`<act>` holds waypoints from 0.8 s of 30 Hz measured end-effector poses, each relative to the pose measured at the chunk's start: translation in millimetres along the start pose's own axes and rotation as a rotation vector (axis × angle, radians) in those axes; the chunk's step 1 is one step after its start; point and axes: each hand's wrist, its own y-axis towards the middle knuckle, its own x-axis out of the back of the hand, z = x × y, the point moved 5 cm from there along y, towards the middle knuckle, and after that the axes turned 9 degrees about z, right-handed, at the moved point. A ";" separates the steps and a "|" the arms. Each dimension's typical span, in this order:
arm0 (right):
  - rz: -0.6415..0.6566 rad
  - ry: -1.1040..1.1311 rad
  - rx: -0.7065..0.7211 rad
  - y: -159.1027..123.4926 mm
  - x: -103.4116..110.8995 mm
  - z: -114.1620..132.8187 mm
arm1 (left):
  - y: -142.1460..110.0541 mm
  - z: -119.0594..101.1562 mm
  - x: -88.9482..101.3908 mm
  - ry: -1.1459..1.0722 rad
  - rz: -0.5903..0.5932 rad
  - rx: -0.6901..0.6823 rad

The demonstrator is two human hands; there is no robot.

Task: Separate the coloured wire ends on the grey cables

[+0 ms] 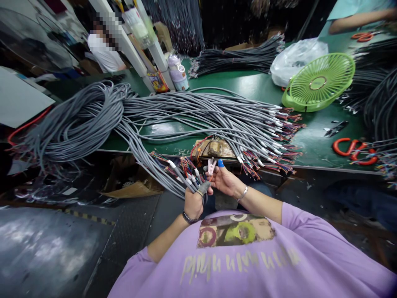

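My left hand is closed around a small bunch of grey cables whose stripped ends fan out into coloured wires. My right hand, with a blue cap on one fingertip, pinches a small pink tool against those wire ends. Both hands are held just in front of the green table's edge. A large bundle of grey cables lies across the table, and its coloured ends point right.
A green fan lies on the table at right, beside a white plastic bag. Orange-handled scissors and black cable bundles lie nearby. Other people are at the far left and top right. A bottle stands by a post.
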 end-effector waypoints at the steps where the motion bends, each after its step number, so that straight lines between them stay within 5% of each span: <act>1: 0.022 -0.019 -0.012 -4.1 1.4 -1.9 | -1.4 0.1 0.6 -0.006 -0.002 0.001; 7: 0.082 -0.339 0.053 -26.4 1.1 -6.5 | -10.9 4.3 7.8 0.021 0.008 -0.006; 15: 0.148 -0.673 0.144 -35.5 -14.7 2.0 | -15.1 8.5 6.7 0.183 0.214 0.049; 19: -0.008 -0.716 0.210 -35.0 -7.5 6.2 | -13.7 4.6 8.8 0.133 0.133 0.001; 24: -0.045 -0.663 0.210 -33.8 -6.0 5.1 | -12.1 5.1 11.9 0.038 0.015 0.012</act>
